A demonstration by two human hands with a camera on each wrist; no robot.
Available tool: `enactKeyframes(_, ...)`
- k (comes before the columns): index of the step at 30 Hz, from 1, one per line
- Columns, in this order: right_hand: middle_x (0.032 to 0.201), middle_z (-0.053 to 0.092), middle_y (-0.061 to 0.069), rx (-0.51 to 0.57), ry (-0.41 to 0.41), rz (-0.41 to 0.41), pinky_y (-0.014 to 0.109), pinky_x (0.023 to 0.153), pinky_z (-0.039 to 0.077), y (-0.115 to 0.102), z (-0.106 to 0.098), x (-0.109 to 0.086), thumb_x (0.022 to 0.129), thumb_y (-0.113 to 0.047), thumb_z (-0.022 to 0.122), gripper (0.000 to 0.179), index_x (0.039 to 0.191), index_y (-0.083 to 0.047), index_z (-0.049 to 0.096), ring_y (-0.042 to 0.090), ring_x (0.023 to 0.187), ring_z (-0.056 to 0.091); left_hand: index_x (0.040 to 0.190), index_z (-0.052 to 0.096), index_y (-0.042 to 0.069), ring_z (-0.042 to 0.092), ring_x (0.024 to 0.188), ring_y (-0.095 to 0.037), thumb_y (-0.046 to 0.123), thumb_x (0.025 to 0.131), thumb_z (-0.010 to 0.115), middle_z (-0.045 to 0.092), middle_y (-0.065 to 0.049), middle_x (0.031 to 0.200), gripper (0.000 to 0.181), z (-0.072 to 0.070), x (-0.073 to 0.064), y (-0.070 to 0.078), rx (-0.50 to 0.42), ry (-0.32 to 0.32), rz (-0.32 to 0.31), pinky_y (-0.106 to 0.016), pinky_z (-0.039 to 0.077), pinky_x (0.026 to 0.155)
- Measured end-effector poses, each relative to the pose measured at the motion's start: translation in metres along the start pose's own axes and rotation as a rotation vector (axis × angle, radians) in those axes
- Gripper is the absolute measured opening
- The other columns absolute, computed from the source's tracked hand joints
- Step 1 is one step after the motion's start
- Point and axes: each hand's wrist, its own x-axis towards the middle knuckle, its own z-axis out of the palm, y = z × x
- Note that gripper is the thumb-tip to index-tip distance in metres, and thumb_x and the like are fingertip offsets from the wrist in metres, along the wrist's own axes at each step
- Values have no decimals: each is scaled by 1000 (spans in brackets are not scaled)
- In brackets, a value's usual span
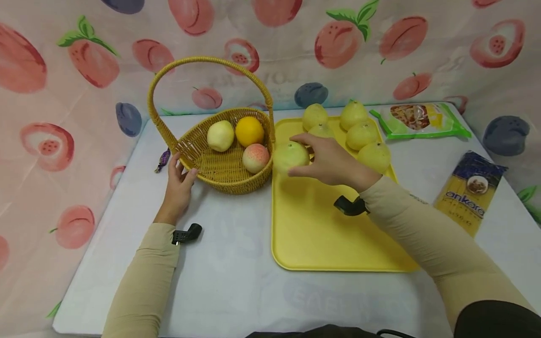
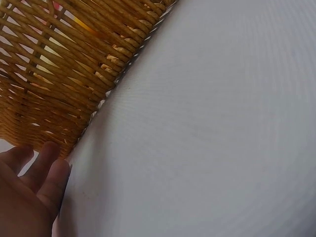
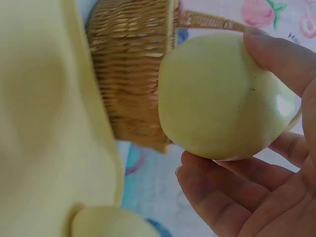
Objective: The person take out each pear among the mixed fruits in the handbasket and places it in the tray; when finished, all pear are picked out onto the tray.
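My right hand holds a pale yellow-green pear above the left edge of the yellow tray, beside the basket. In the right wrist view, the thumb lies on one side of this pear and the fingers on the other. My left hand touches the wicker basket at its left front, fingertips against the weave in the left wrist view. Inside the basket lie a pale pear, an orange and a peach.
Several more pears sit at the back of the tray. A green-edged food packet and a yellow and blue "ankara" pack lie to the right. A small purple wrapped piece is left of the basket, whose tall handle arches upward.
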Motion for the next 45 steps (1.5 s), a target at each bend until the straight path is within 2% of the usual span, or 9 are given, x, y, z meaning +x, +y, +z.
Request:
enactKeyframes(12,142,51,17,44,-4,144,49,94,47,40,2,-18,85,-46,78,85,152,-9,39,37,122,53,160,-3,21,22,147,-36,16,107,45,5,-16,166,72,0,-2,0,-12,5,-4,-53,20,117)
enactKeyframes(22,134,54,23,25,3,191,51,92,46,63,6,-24,88,-40,77,82,149,-2,38,36,114,56,160,-4,21,22,147,-36,16,107,45,4,-15,166,73,1,-4,0,-13,-5,0,-53,19,117)
enactKeyframes(26,136,53,24,8,-1,218,52,94,45,70,8,-25,88,-41,77,83,149,-2,37,37,116,55,160,-4,20,22,147,-37,16,107,45,4,-15,166,72,0,-3,0,-8,-4,1,-54,19,117)
enactKeyframes(34,142,48,24,8,0,249,54,96,44,77,9,-25,89,-41,75,84,150,0,35,39,118,54,160,-3,21,23,147,-38,17,107,45,5,-16,166,71,0,-2,1,-8,-4,-1,-55,19,116)
enactKeyframes(45,142,47,25,1,36,252,55,100,41,78,8,-25,90,-36,74,79,147,3,36,42,122,50,160,-5,23,21,147,-37,17,107,45,4,-14,166,73,-1,-1,2,-7,-11,-6,-55,18,117)
